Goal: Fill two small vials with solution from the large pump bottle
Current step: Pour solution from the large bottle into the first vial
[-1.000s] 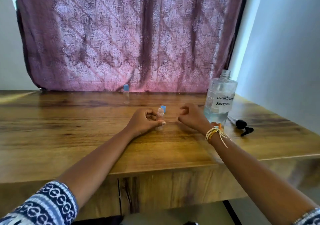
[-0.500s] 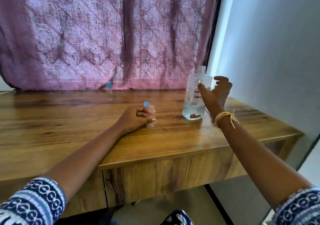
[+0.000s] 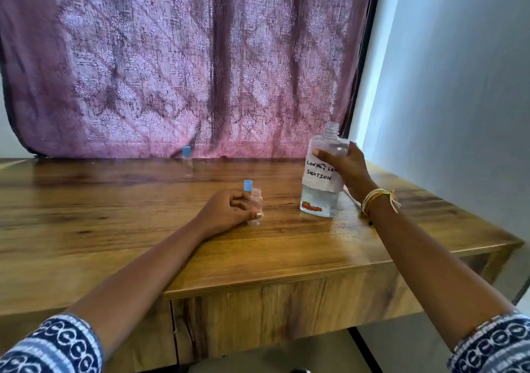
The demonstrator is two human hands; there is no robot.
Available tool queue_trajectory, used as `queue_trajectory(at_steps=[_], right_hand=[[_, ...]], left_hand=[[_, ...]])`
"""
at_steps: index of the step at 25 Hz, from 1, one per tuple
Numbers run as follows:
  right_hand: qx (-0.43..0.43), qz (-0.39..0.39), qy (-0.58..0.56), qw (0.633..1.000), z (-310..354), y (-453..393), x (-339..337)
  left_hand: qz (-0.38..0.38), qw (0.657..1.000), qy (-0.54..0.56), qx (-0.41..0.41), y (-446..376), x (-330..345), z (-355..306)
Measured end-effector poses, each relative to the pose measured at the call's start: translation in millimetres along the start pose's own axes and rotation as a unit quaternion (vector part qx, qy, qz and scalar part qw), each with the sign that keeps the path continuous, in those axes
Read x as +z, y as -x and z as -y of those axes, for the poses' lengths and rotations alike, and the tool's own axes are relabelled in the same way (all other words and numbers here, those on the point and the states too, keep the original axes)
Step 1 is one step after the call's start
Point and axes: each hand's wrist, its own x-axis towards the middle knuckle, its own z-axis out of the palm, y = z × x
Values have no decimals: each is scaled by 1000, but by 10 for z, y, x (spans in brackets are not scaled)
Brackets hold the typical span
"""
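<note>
Two vials, one large bottle, two hands, on one wooden table. Table edges: front edge running across below the forearms, right corner close to the pale wall; back edge against a mauve patterned curtain. Broad bare wood to the left and in front of the hands; narrower strip between bottle and right edge. Large bottle: clear, uncapped threaded neck, white handwritten label reading partly "SOLUTION", clear liquid in the lower part, red mark near the base; upright, base on or just above the wood, cannot tell which. Right hand: wrapped round the bottle's upper body, thumb across the front above the label, fingers behind; corded wristband at the wrist. Open vial: small, clear, uncapped, upright on the wood, left of the bottle and near it, not touching. Left hand: resting on the table, fingers curled round that vial, thumb across its front low down. Blue cap: showing just above the left fingers, beside the vial's neck. Capped vial: clear, blue top, standing alone near the curtain, well apart from both hands. Patterned blue-and-white sleeves at both lower corners.
</note>
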Motion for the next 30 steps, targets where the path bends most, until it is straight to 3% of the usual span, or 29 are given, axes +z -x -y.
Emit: queue_trajectory(at_steps=[5, 11, 20, 30], right_hand=[[-105, 25, 120, 987, 79, 11, 236], [-277, 53, 271, 920, -60, 74, 561], [-382, 95, 294, 871, -375, 176, 714], [-408, 91, 361, 834, -398, 118, 660]], left_hand=[[-5, 1000, 20, -1, -12, -6, 22], [-4, 996, 86, -8, 14, -7, -17], [-19, 992, 120, 32, -12, 25, -42], [-51, 988, 132, 64, -64, 24, -31]])
